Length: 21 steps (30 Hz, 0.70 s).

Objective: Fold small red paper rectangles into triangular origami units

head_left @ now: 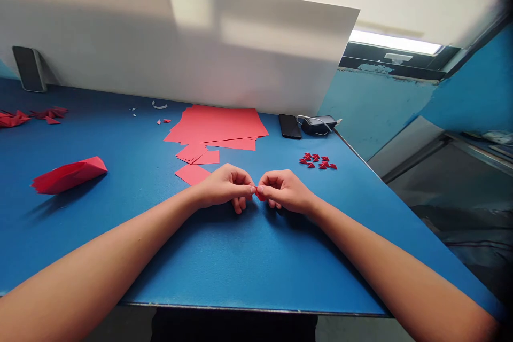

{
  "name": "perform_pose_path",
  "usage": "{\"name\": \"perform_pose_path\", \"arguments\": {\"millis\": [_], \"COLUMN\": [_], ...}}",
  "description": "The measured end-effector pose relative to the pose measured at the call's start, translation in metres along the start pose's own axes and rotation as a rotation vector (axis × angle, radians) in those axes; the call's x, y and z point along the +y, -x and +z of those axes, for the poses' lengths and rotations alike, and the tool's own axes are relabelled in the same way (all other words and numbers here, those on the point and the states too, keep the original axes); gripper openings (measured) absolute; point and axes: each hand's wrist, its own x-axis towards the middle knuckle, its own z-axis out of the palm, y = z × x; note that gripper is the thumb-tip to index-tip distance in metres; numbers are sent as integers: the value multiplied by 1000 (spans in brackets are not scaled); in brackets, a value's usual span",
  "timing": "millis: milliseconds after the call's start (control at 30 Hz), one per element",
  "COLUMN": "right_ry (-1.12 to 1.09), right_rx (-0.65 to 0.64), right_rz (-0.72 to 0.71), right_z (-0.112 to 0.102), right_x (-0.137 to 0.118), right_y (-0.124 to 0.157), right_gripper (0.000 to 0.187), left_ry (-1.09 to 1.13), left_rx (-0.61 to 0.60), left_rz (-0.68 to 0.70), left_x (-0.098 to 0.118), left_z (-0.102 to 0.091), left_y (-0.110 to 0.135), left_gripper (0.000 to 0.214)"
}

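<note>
Two hands, left [224,187] and right [285,191], closely pinch a tiny red paper piece [261,197], mostly hidden between them.

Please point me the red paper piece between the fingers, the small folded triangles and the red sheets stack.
red paper piece [260,197]: head view, lower edge
small folded triangles [316,161]: head view, middle of group
red sheets stack [216,125]: head view, top sheet

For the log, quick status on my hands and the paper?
Left hand, right hand: pinching red paper piece at fingertips. Red sheets beyond the hands, not in the way.
</note>
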Motion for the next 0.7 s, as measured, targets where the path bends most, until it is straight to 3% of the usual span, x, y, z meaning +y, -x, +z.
{"name": "perform_pose_path", "arguments": {"millis": [333, 700], "right_ry": [-20, -26], "right_rx": [-13, 23], "right_rz": [-27, -46], "right_z": [-1, 1], "right_x": [-2, 1], "right_y": [0, -1], "right_gripper": [21, 19], "left_ry": [-5, 55], "left_rx": [-15, -20], "left_rz": [83, 42], "left_x": [-3, -3], "left_z": [-1, 0], "left_y": [-1, -2], "left_gripper": [20, 29]}}
